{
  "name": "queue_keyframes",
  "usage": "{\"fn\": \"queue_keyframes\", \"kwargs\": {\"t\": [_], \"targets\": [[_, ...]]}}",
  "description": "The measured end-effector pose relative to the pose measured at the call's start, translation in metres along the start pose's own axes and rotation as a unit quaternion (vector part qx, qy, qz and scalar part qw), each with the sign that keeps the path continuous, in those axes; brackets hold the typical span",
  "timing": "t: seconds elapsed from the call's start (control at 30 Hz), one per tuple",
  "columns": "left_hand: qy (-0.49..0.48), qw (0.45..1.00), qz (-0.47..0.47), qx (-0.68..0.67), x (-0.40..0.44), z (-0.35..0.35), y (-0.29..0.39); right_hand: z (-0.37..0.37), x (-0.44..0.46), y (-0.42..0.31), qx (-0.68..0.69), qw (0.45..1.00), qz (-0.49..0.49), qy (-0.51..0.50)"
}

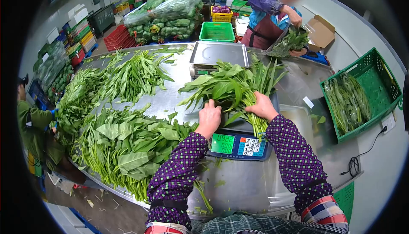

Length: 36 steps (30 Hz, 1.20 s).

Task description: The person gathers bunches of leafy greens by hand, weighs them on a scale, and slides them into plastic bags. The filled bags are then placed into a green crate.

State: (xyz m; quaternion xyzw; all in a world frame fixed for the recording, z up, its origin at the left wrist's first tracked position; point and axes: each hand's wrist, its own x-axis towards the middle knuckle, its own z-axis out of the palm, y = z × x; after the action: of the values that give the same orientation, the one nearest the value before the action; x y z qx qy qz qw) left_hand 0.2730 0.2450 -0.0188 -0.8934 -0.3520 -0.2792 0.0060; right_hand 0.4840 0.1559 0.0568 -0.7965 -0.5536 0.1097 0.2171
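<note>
A bunch of leafy greens (232, 87), which looks like water spinach, lies over the platform of a digital scale (260, 149). My right hand (262, 107) is closed round its stems, whose cut ends point down toward the keypad. At the bunch's lower left, my left hand (209, 117) has its fingers curled in against the leaf edges; what they hold, if anything, is hidden. The scale's lit green display (223, 143) sits just below my left hand. Beside it, a large heap of the same greens (132, 144) spreads over the steel table (243, 180).
A second scale (219, 54) stands behind the bunch. On the right, a green crate (375, 78) holds bagged greens (347, 102). Across the table, a co-worker (266, 21) handles a bag of greens (289, 42). Another person's sleeve (38, 119) shows at the left edge.
</note>
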Motion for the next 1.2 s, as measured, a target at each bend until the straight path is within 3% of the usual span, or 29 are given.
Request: {"fn": "queue_keyframes", "kwargs": {"t": [0.07,0.13,0.17,0.3,0.43,0.5,0.53,0.63,0.7,0.73,0.8,0.83,0.93,0.97,1.0,1.07,1.13,1.2], "targets": [[-0.056,0.995,0.072,0.030,0.001,-0.028,-0.004,-0.002,0.005,0.012,0.090,0.996,-0.011,0.001],[-0.006,0.987,0.158,0.015,-0.006,-0.041,-0.028,-0.007,0.003,0.019,0.142,0.990,-0.005,0.017],[-0.077,0.986,0.145,0.013,-0.008,-0.041,-0.040,-0.005,0.005,0.024,0.172,0.985,0.007,0.009],[-0.090,0.990,0.105,-0.034,-0.006,-0.045,-0.028,0.001,0.010,0.034,0.232,0.973,0.021,0.001],[-0.022,0.991,0.135,0.004,0.002,-0.018,-0.016,0.002,0.010,0.034,0.269,0.963,0.027,-0.015],[-0.112,0.981,0.146,0.064,0.009,-0.019,-0.017,0.004,0.014,0.045,0.259,0.965,0.043,-0.015],[-0.057,0.979,0.187,0.063,0.006,-0.018,-0.021,0.001,0.011,0.043,0.262,0.964,0.045,-0.017],[-0.094,0.973,0.208,0.023,0.005,-0.022,-0.028,0.000,0.008,0.039,0.283,0.958,0.050,-0.015],[-0.106,0.948,0.295,0.050,0.005,-0.021,-0.033,0.001,0.008,0.038,0.294,0.955,0.043,-0.016],[-0.103,0.949,0.292,0.052,0.005,-0.041,-0.028,-0.001,0.008,0.036,0.293,0.955,0.039,-0.017],[-0.167,0.965,0.199,-0.011,-0.007,-0.079,-0.023,-0.004,0.006,0.036,0.259,0.965,0.045,0.001],[-0.083,0.981,0.177,-0.010,-0.017,-0.087,-0.034,-0.005,0.005,0.036,0.289,0.956,0.052,-0.012],[0.052,0.991,-0.106,-0.068,-0.036,-0.146,-0.049,0.004,0.006,0.037,0.283,0.958,0.035,-0.002],[0.074,0.910,-0.263,-0.311,-0.045,-0.158,-0.055,0.006,-0.001,0.030,0.198,0.979,0.008,0.042],[0.111,0.818,-0.327,-0.460,-0.058,-0.166,-0.058,0.004,-0.010,0.012,0.106,0.990,-0.023,0.085],[0.172,0.679,-0.426,-0.572,-0.083,-0.183,-0.033,0.013,-0.019,-0.014,-0.043,0.996,-0.006,0.077],[0.167,0.592,-0.481,-0.625,-0.114,-0.178,-0.015,0.031,-0.025,-0.028,-0.216,0.966,-0.108,0.092],[0.125,0.624,-0.502,-0.586,-0.152,-0.154,0.003,0.035,-0.036,-0.045,-0.284,0.938,-0.168,0.104]]}}
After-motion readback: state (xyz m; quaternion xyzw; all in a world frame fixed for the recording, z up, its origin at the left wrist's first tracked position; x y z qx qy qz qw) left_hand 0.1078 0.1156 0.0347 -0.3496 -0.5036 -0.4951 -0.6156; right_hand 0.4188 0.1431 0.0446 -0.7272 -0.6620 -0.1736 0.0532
